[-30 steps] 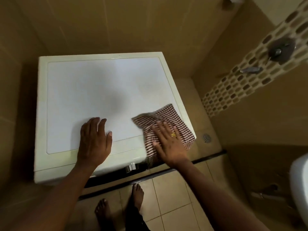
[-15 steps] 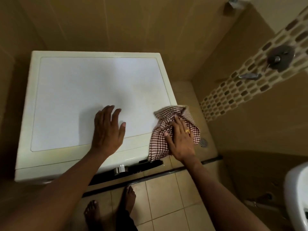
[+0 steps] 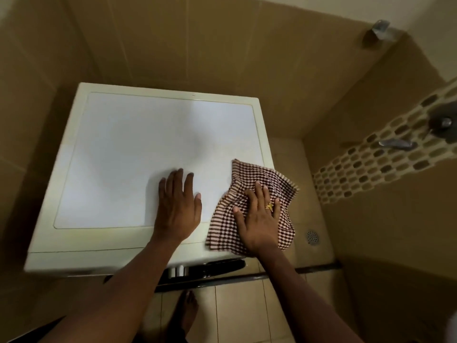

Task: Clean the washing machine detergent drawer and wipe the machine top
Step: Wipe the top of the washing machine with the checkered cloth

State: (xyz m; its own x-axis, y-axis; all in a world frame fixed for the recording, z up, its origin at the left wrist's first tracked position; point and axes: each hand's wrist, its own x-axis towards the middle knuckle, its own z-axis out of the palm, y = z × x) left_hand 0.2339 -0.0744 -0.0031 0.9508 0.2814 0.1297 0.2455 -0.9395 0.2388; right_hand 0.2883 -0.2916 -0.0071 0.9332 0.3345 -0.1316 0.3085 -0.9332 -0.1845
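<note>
A bare foot (image 3: 189,310) stands on the floor tiles as a person's right hand (image 3: 258,219), fingers spread flat, presses a checked cloth (image 3: 262,175) onto the front right corner of the washing machine top (image 3: 148,144). The left hand (image 3: 176,209) lies flat just beside it, fingers straight.

Dim, warm light.
Brightest on the machine top (image 3: 148,149); soft shadow beside the left hand (image 3: 178,206); edges bend, perhaps blurred.
</note>
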